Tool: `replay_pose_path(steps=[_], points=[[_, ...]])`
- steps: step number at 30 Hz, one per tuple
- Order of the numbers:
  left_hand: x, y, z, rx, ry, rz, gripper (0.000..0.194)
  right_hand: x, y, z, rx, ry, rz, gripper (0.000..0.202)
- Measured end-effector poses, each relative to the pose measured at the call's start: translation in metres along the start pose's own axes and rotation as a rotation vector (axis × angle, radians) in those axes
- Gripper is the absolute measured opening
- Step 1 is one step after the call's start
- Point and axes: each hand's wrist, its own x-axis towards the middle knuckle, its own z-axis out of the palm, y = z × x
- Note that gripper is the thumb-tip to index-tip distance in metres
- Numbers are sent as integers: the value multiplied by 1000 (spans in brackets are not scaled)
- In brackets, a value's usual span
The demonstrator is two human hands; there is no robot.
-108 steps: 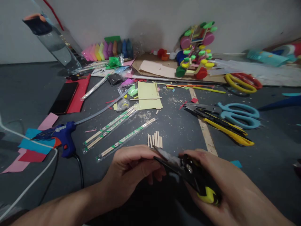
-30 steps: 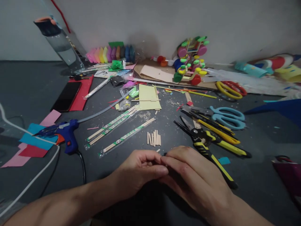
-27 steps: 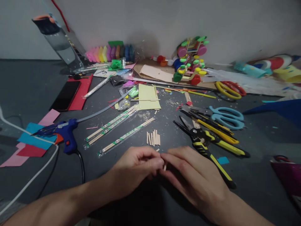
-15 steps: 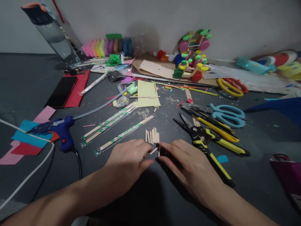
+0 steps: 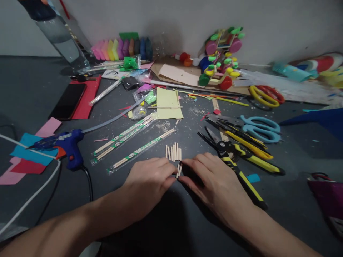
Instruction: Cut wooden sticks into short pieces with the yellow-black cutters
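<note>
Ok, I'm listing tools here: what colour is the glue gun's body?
Dark blue; the glue gun shows best in the head view.

Head-worn view, forward, down onto desk (image 5: pixel 286 203)

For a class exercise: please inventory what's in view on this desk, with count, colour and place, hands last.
Short wooden sticks: several, pale, centre
Wrapped wooden chopstick packs: at least three, green and white, left of centre
Square paper: one, pale yellow, centre
Long-handled metal pliers: one, black and yellow, right
Loop-handled metal scissors: one, light blue, right
Plastic glue gun: one, blue, left
Flat phone: one, black, left
Tall bottle: one, transparent, back left
Small blocks: many, multicoloured, back
Wheeled toys: several, multicoloured, back
Left hand: one, bare, front
Right hand: one, bare, front
</note>
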Motion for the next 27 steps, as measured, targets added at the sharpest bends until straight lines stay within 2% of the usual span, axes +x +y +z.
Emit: replay_pose_path(steps=[6,13,21,27], points=[[0,0,-1,-36,-19,16,26,1,-1,1,32,9,-36,24],[-1,3,-2,-36,-57,-29,27,-3,-6,-4,-111,8,92,42],[-2,4,-3,-62,-86,-15,29,-1,-10,2,-95,10,23,28],[1,7,-8,-84,-106,-53,31,-2,-8,1,-73,8,19,27]])
